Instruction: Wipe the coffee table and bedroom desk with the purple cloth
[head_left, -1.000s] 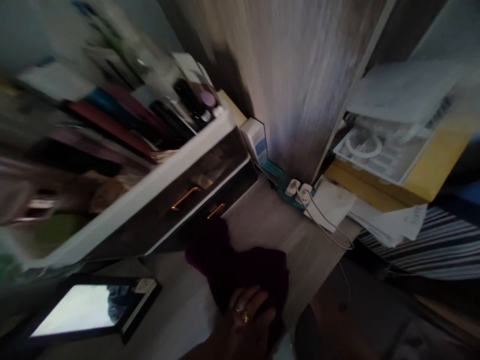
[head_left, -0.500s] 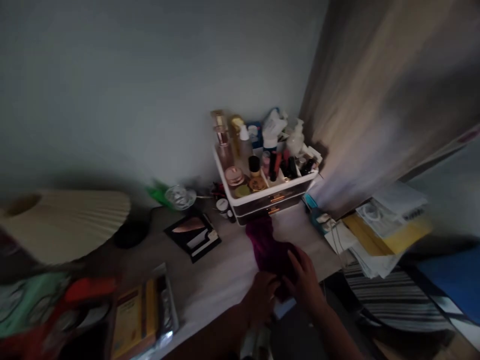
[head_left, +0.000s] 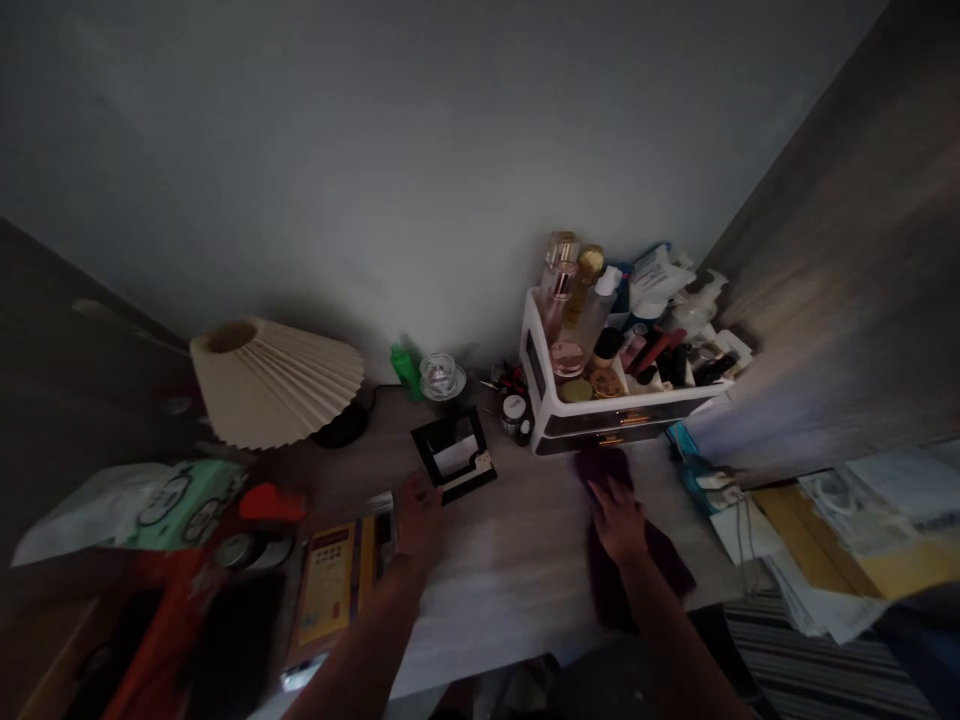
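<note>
My right hand presses down on a dark purple cloth lying on the desk in front of the makeup organizer. Part of the cloth is bunched under its fingers, and the rest spreads toward the desk's front edge. Farther left, my left hand is blurred, with its fingers reaching forward and holding nothing that I can see. It is beside the lower left corner of a black square frame with a shiny middle. Whether it touches the frame is unclear. A yellow-fronted box lies just left of that hand.
A white organizer full of bottles and cosmetics stands against the wall. Small jars, a glass dish and a green bottle line the back. A pleated lamp stands left; envelopes and papers lie right.
The view has swung left. My hands, earlier together on the purple cloth, are now apart: the left has moved over to the black frame, while the right has spread the cloth on the desk.
</note>
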